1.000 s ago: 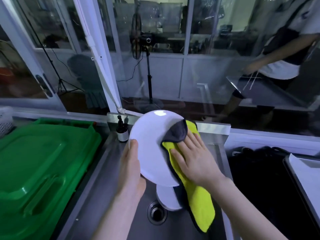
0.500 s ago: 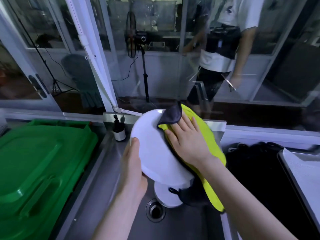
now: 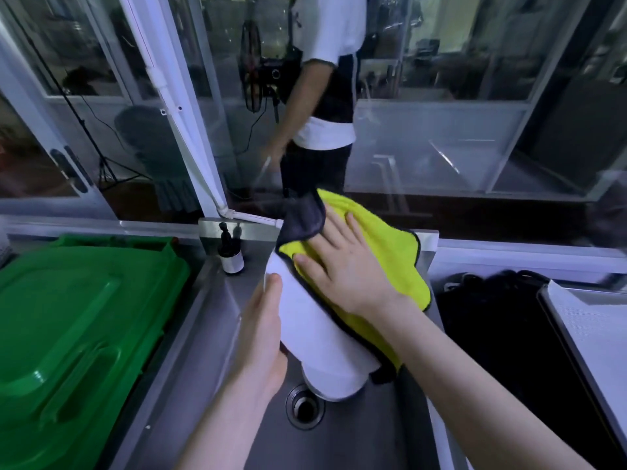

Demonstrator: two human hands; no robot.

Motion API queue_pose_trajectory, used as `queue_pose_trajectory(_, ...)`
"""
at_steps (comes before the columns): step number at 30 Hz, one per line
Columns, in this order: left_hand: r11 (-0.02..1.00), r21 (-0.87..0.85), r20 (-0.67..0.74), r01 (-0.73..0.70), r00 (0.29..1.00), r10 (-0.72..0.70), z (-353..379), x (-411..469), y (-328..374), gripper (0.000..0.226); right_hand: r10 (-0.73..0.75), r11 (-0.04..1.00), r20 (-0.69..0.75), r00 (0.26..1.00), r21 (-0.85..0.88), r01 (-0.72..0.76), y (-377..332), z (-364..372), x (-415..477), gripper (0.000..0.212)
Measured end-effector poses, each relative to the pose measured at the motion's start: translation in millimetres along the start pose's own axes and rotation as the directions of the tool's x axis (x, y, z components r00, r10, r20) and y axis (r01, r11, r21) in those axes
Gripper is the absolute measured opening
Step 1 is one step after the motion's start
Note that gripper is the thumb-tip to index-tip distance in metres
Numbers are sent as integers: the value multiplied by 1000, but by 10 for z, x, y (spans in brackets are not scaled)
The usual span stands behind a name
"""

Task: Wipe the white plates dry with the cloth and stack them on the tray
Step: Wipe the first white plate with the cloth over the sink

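Observation:
My left hand (image 3: 263, 337) grips the left rim of a white plate (image 3: 305, 327), held tilted above the steel sink (image 3: 356, 432). My right hand (image 3: 342, 269) lies flat with fingers spread on a yellow cloth with a dark grey backing (image 3: 390, 252), pressing it against the plate's face. The cloth covers the plate's upper and right part. Another white plate (image 3: 334, 385) rests in the sink just below, partly hidden by the held one. A pale tray (image 3: 590, 327) shows at the right edge.
A green bin lid (image 3: 74, 327) fills the left side. A small dark pump bottle (image 3: 230, 256) stands at the sink's back left corner, the drain (image 3: 304, 407) lies below the plates, and a dark basin (image 3: 509, 334) sits right of the sink. Behind the glass a person (image 3: 322, 96) stands.
The cloth has spread wider over the plate and my right hand slid up toward its top edge. The plate tilted further away. The person behind the glass walked leftward.

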State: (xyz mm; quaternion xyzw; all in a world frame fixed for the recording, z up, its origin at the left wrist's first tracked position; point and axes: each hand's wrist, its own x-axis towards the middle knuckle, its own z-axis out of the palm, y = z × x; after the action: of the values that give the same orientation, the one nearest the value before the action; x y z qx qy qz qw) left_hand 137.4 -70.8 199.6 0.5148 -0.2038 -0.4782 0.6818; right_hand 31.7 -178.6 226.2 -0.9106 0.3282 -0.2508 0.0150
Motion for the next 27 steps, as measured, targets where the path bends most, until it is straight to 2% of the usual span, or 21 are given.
queue_pose_trajectory(2,1000,22,-26,14,1000,-13,-45,-26,30,27,115,992,-36,993,-39,-117,96,-78,129,52)
queue_pose_trajectory(3,1000,12,-52,4,999,-3,-72,-22,48,26,186,983,-23,982,1,-186,156,-110,159,49)
queue_pose_trajectory(5,999,-27,-108,-24,994,21,-143,6,92,24,309,933,-5,951,197,-302,278,-128,121,43)
queue_pose_trajectory(8,997,-63,-103,-50,994,43,-260,51,147,38,452,752,-46,891,556,-354,330,-93,-139,41)
queue_pose_trajectory(10,997,-63,-99,-49,994,43,-298,67,172,44,550,621,-44,834,690,-372,266,9,-358,42)
queue_pose_trajectory(12,999,-28,-99,-38,994,35,-310,56,189,37,616,523,-8,788,751,-402,200,88,-495,44)
queue_pose_trajectory(13,999,2,-97,-34,995,34,-312,55,190,31,621,520,-10,784,754,-403,198,80,-504,45)
queue_pose_trajectory(15,997,64,-60,-32,998,35,-331,48,190,25,564,590,-40,825,718,-369,246,-32,-408,44)
queue_pose_trajectory(18,988,148,16,-40,999,38,-361,25,219,21,343,776,-9,939,566,-278,321,-313,-104,44)
queue_pose_trajectory(20,980,183,44,-80,996,73,-357,30,234,21,210,866,70,975,450,-219,299,-391,67,43)
queue_pose_trajectory(21,977,187,38,-99,995,93,-343,30,245,24,193,883,85,977,419,-211,282,-396,122,43)
queue_pose_trajectory(25,986,125,4,-107,994,107,-296,6,286,28,331,805,41,943,509,-305,321,-356,32,29)
queue_pose_trajectory(27,993,46,-81,-105,991,108,-280,20,281,27,480,647,21,877,667,-370,305,-213,-196,20)
